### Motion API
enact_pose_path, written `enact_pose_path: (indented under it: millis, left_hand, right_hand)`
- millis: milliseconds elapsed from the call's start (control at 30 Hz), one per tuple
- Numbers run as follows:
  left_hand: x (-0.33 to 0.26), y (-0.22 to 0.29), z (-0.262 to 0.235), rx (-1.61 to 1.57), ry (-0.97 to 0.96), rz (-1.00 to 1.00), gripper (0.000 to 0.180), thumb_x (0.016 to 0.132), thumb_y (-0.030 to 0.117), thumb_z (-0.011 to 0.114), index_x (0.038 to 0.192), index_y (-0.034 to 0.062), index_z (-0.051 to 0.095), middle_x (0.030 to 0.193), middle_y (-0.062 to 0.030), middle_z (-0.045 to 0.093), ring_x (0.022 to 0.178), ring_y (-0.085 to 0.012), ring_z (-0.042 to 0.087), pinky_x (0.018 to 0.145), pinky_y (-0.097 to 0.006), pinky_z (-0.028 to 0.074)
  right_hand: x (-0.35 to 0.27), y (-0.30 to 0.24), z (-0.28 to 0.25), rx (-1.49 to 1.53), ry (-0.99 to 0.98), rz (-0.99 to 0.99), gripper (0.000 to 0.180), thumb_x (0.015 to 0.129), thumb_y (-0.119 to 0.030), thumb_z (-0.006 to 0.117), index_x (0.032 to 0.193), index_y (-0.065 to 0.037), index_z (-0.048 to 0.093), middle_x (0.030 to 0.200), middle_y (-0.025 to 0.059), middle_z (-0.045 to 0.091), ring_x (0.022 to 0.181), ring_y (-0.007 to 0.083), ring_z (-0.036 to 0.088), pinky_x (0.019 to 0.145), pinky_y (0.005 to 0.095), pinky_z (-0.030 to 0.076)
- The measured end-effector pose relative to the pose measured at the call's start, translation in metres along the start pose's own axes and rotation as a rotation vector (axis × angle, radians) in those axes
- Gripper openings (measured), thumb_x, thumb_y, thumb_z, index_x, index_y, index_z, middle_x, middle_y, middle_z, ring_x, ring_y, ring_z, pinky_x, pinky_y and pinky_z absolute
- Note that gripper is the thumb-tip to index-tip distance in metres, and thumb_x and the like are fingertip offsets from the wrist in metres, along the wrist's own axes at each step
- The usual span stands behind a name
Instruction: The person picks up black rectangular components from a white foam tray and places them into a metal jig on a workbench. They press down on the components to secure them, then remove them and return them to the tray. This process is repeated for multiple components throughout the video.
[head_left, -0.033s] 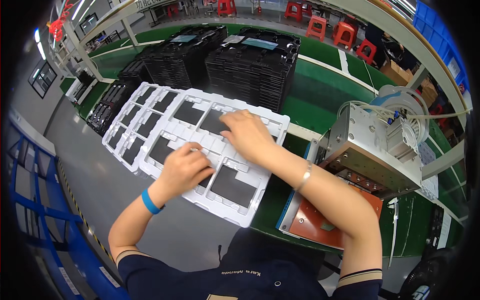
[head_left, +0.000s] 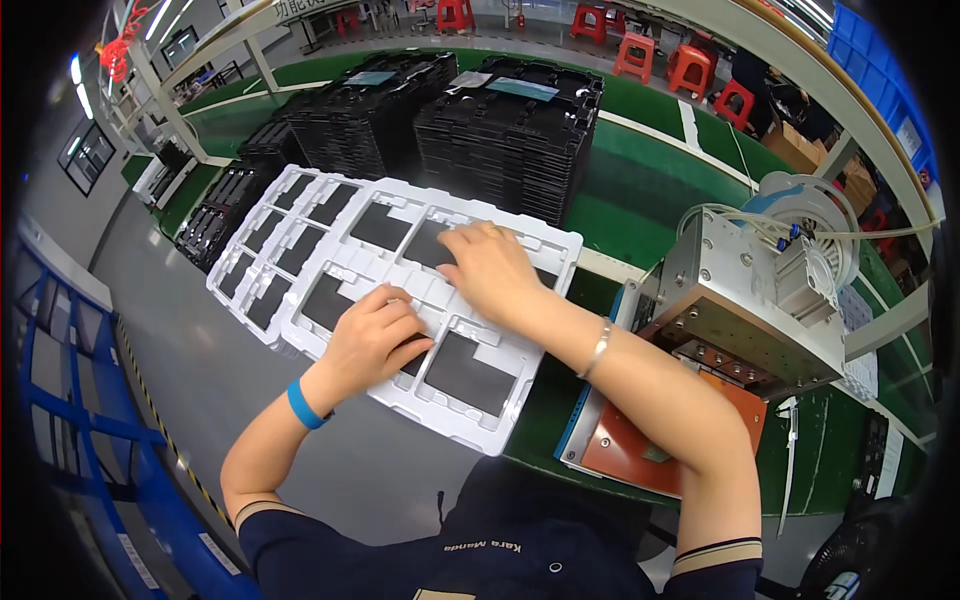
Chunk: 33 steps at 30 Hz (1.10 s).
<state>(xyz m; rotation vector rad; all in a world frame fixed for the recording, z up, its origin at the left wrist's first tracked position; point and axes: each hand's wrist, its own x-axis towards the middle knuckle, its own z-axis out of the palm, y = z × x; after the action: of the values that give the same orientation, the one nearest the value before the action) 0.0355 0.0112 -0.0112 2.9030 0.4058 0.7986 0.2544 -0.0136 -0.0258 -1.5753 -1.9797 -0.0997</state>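
Both hands down on the near white tray [head_left: 500, 400], a vacuum-formed one with rectangular pockets holding dark flat panels [head_left: 468, 372]. The tray sits on the green table [head_left: 640, 190] right in front of the person, its near corner overhanging the table edge above the grey floor [head_left: 200, 370].

Left hand [head_left: 372, 335]: palm down on the tray's middle, fingers [head_left: 400, 312] held together and slightly curled, tips on the rib between pockets. Can't tell if it's pinching anything. Blue wristband [head_left: 303, 404] on that wrist.

Right hand [head_left: 490, 268]: flat on the tray's far row, fingers [head_left: 452, 245] together and pointing left, pressing on a pocket edge. Nothing visibly gripped. Thin bracelet [head_left: 598, 350] on that wrist.

A second white tray [head_left: 262, 262] of the same kind lies just left of the first, edges overlapping or touching; it also holds dark panels.

Behind them: two tall stacks of black trays [head_left: 510, 140] and [head_left: 365, 120], plus a lower black tray [head_left: 215, 222] at far left.

Right of the person: a grey metal fixture [head_left: 740, 300] with cables and a white reel [head_left: 815, 215] on top, and an orange-brown plate [head_left: 640, 450] on a blue-edged base beneath, partly hidden by the right forearm.

Red stools [head_left: 690, 65] stand across the aisle in the background. Blue rack frame [head_left: 60, 400] at lower left.
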Motion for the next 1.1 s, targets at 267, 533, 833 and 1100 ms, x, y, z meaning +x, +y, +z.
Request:
enact_pose_path:
  millis: [267, 533, 833, 1100]
  left_hand:
    - [0.005, -0.008, 0.001, 0.031, -0.109, 0.03, 0.021, 0.08, 0.02, 0.076, 0.072, 0.0067, 0.062, 0.077, -0.0062, 0.055, 0.09, -0.0288, 0.054, 0.111, -0.054, 0.037]
    - [0.02, -0.008, -0.008, 0.215, 0.034, 0.116, 0.024, 0.084, 0.02, 0.072, 0.067, 0.0066, 0.064, 0.067, -0.0043, 0.055, 0.079, -0.0271, 0.053, 0.102, -0.05, 0.041]
    - [0.106, 0.033, 0.05, -0.121, -0.02, 0.239, 0.025, 0.089, 0.022, 0.071, 0.07, 0.0077, 0.066, 0.066, -0.0048, 0.061, 0.079, -0.0274, 0.054, 0.091, -0.043, 0.043]
    - [0.132, 0.08, 0.04, -0.022, 0.07, 0.249, 0.024, 0.073, 0.012, 0.08, 0.074, 0.0067, 0.056, 0.083, -0.0082, 0.054, 0.087, -0.0325, 0.054, 0.102, -0.053, 0.04]
  right_hand:
    - [0.029, -0.025, 0.037, 0.006, -0.048, 0.366, 0.039, 0.077, -0.023, 0.083, 0.105, -0.006, 0.061, 0.105, 0.0171, 0.063, 0.104, 0.0376, 0.061, 0.091, 0.0448, 0.048]
    - [0.045, -0.008, -0.007, 0.505, 0.148, 0.395, 0.033, 0.067, 0.004, 0.081, 0.092, -0.002, 0.062, 0.086, 0.0148, 0.07, 0.09, 0.0332, 0.07, 0.078, 0.0408, 0.054]
    - [-0.092, -0.041, -0.192, 0.022, 0.241, -0.004, 0.024, 0.076, 0.0, 0.077, 0.097, -0.003, 0.066, 0.087, 0.0121, 0.065, 0.077, 0.0295, 0.066, 0.066, 0.0361, 0.052]
    - [-0.283, -0.02, -0.249, 0.317, 0.202, 0.797, 0.024, 0.075, 0.0, 0.081, 0.098, 0.0, 0.074, 0.099, 0.0111, 0.071, 0.09, 0.023, 0.069, 0.073, 0.0313, 0.055]
